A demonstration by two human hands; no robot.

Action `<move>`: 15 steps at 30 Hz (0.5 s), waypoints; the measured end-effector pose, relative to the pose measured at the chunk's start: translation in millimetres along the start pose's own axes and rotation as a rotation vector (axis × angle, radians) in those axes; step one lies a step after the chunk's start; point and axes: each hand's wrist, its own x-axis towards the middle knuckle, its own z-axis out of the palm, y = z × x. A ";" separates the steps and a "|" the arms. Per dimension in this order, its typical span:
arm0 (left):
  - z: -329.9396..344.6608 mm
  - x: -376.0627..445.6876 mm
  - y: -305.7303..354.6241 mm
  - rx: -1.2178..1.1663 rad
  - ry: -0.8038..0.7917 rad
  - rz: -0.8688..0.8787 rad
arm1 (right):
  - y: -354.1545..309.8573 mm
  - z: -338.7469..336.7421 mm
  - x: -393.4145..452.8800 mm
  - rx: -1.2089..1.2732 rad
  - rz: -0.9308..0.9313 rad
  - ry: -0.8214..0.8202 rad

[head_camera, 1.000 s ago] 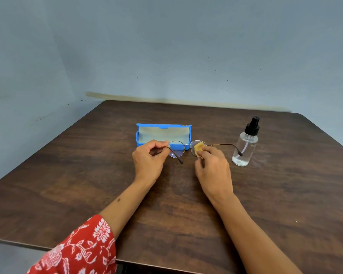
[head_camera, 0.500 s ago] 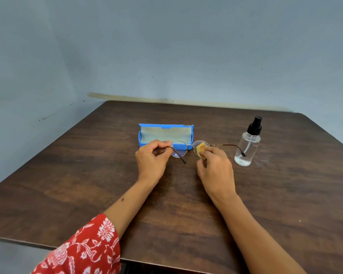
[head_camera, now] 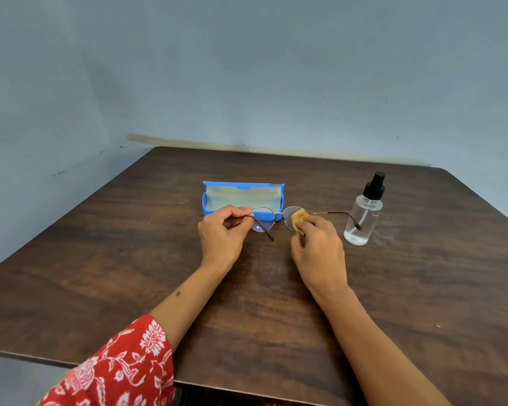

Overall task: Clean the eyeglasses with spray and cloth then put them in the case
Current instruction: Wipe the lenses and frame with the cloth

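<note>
Left hand: plainly, the left hand pinched the eyeglasses at the left hinge.
Right hand: the right hand pinched a yellow cloth against the right lens.
Eyeglasses: held just above the bench, before the open blue case.
Spray bottle: stood upright, right of the hands.
</note>
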 end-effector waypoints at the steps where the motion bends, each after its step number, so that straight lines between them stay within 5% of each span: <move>1: -0.1 -0.1 -0.1 0.007 -0.002 0.001 | -1.6 1.3 -0.8 0.012 -0.040 -0.004; 8: 0.6 0.1 -0.3 -0.020 0.014 -0.006 | 2.6 0.7 0.2 -0.020 0.059 0.028; 15: 0.4 1.6 -0.7 -0.018 0.017 -0.010 | -0.9 2.4 -1.3 0.016 -0.037 0.036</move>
